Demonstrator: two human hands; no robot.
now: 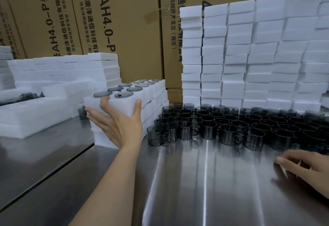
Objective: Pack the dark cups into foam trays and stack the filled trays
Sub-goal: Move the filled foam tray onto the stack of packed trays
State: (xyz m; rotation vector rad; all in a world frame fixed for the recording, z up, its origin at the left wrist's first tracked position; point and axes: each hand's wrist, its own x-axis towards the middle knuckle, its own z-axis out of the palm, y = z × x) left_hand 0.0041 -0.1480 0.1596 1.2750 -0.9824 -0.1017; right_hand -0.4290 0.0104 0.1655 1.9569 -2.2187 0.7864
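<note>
A white foam tray (151, 90) filled with dark cups, their round bases showing in two rows, sits on top of a stack of filled trays (156, 108) at the left of the steel table. My left hand (119, 120) grips the near end of this top tray, thumb on its right side and fingers spread over its front face. Many loose dark translucent cups (231, 124) with handles stand packed together on the table to the right. My right hand (309, 168) rests on the table in front of the cups, fingers loosely bent, holding nothing.
Tall stacks of white foam trays (249, 56) rise behind the cups at the right. More foam trays (53, 76) lie piled on a second table at the left, past a gap. Large cardboard boxes (124, 21) form the back wall. The steel table (195, 181) stretches bare toward me.
</note>
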